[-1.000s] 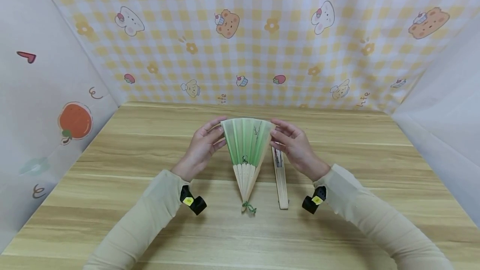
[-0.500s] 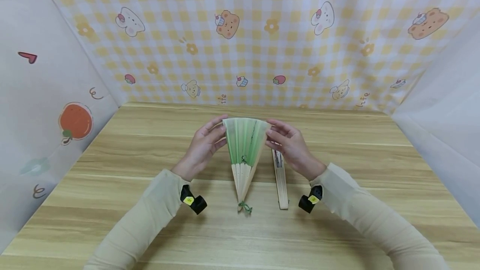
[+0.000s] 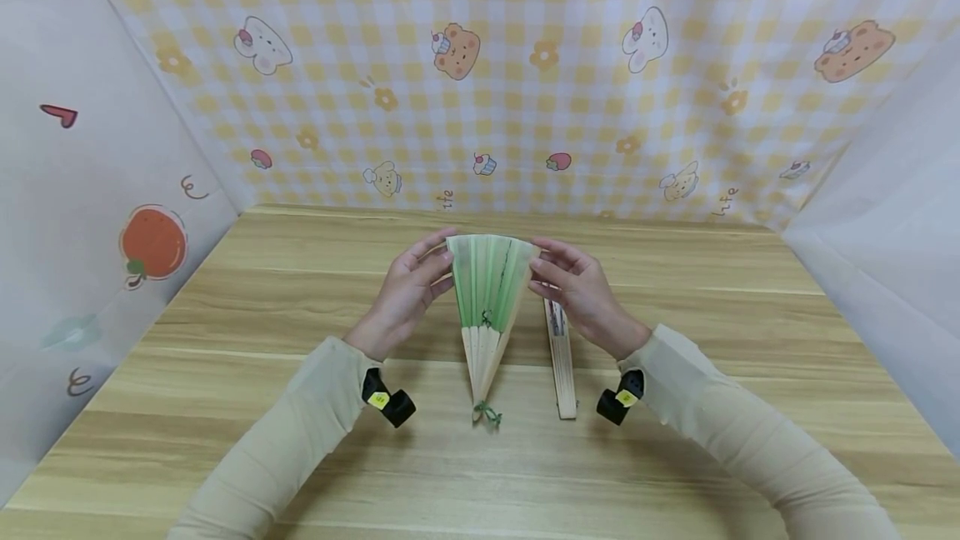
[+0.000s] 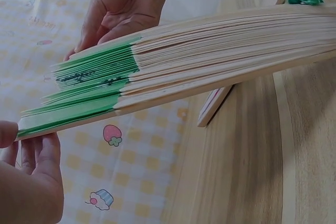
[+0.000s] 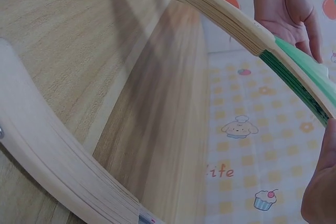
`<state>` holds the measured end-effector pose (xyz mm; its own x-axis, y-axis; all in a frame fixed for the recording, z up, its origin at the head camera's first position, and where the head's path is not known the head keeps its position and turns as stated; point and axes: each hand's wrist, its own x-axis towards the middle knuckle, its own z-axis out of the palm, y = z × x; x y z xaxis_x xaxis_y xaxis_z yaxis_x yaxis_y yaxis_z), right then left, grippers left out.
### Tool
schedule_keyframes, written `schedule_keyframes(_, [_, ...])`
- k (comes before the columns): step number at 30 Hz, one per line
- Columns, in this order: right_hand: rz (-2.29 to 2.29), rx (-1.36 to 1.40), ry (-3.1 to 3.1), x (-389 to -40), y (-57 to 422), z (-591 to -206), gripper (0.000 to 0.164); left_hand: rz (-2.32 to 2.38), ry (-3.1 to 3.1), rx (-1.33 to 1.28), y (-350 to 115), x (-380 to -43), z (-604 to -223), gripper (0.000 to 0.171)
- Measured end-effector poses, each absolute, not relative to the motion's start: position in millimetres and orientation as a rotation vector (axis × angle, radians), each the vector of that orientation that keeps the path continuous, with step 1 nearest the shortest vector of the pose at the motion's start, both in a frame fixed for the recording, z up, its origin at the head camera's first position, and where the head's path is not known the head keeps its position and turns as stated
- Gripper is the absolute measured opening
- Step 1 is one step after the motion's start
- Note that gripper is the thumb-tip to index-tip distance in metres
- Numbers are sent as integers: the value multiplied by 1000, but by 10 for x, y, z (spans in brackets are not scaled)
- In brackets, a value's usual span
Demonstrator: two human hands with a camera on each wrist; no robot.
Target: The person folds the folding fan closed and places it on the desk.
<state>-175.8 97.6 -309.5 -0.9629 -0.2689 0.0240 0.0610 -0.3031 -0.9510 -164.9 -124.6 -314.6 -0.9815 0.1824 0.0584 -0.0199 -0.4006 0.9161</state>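
Note:
Partly spread, a green folding fan (image 3: 487, 286) with pale wooden ribs is held up between both hands in the head view. My left hand (image 3: 401, 294) pinches its left outer edge near the top, thumb in front and fingers behind. On the opposite edge, my right hand (image 3: 581, 290) pinches the upper corner. A green cord (image 3: 489, 415) is tied at the fan's pivot end, which points toward me. In the left wrist view the pleats of the folding fan (image 4: 100, 80) are bunched close together, with the left hand's fingers (image 4: 44, 158) at the near corner.
A second folding fan (image 3: 562, 365), closed, lies on the wooden table (image 3: 660, 473) beneath and beside the right hand. A yellow checked cloth (image 3: 517, 123) with cartoon prints hangs behind the table. White printed sheets (image 3: 82, 273) stand at both sides.
The green folding fan has narrowed as my right hand moved left, bringing its edges closer together. Its pivot end has swung slightly left. The second fan has stayed put.

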Motion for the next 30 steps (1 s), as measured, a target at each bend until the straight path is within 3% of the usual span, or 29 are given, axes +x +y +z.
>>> schedule_keyframes(9, [-2363,-244,1704,-1769,972,-3095,42,2525,1657,204,-1228,-1642,-3129,41])
schedule_keyframes(24, [-2366,-265,1701,-1759,1031,-3084,23,2537,1647,239,-1177,-1634,-3105,39])
schedule_keyframes(30, [-2362,-267,1703,-1756,1017,-3067,37,2543,1633,245,-1144,-1630,-3091,37])
